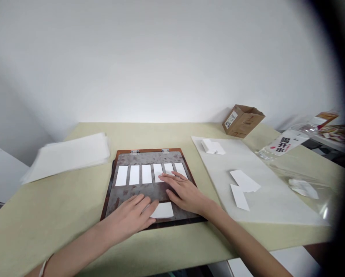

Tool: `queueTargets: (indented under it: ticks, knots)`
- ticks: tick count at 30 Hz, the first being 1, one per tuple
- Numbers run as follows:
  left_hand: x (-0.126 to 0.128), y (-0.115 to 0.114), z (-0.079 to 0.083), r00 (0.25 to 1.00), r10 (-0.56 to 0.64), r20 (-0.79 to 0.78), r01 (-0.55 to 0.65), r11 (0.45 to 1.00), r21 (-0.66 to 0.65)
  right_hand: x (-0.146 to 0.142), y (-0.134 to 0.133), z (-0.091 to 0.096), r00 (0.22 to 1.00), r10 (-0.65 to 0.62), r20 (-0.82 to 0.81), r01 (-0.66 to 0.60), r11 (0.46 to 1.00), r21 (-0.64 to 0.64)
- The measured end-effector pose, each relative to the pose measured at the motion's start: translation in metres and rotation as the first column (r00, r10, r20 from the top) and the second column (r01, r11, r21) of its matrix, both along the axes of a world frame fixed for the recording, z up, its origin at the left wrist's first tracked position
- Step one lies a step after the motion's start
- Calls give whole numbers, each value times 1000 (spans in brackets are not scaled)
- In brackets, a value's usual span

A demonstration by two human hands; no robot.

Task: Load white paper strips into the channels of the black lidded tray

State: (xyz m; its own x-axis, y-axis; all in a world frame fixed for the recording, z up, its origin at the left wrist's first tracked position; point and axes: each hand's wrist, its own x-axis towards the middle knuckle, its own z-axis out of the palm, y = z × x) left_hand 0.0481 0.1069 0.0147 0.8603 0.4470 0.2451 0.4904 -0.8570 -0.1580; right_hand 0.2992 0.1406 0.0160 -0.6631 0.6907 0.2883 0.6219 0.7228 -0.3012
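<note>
A hinged board (pixel 146 156) with a mottled grey metal plate and brown rim lies on the table. White cards (pixel 134 175) fill a row of several rectangular windows in the plate. My right hand (pixel 184 192) rests over the plate's right side, fingers spread, fingertips touching the cards at that end of the row. Lower down, my left hand (pixel 133 213) lies on the front part of the plate. Its fingers are stretched out beside a single white card (pixel 163 210), covering that card's left end. Neither hand has anything visibly gripped.
A stack of white sheets (pixel 71 156) is at the left. On the right, a pale mat (pixel 218 173) carries a small card pile (pixel 209 146) and loose white pieces (pixel 244 181). Behind stand a brown paper bag (pixel 243 121) and a clear plastic bottle (pixel 287 142) on its side.
</note>
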Motion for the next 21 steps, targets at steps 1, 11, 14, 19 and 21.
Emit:
queueTargets:
  ticks: [1,11,14,19,21]
  knots:
    - [0,-1,-1,1000,-4,-4,4,1000,14,2,-1,4,1000,-23,-11,23,1000,1]
    - [-2,-3,23,999,26,18,-26,1000,-14,13,-61,35,997,-67,35,61,989,134]
    - [-4,4,43,997,63,44,-58,993,-104,20,-72,32,993,-81,88,59,972,226]
    - [-4,25,92,990,127,60,-103,945,-309,37,-64,38,987,-123,100,75,917,392]
    - [-3,36,111,988,142,58,-113,929,-353,39,-57,45,986,-147,79,95,885,457]
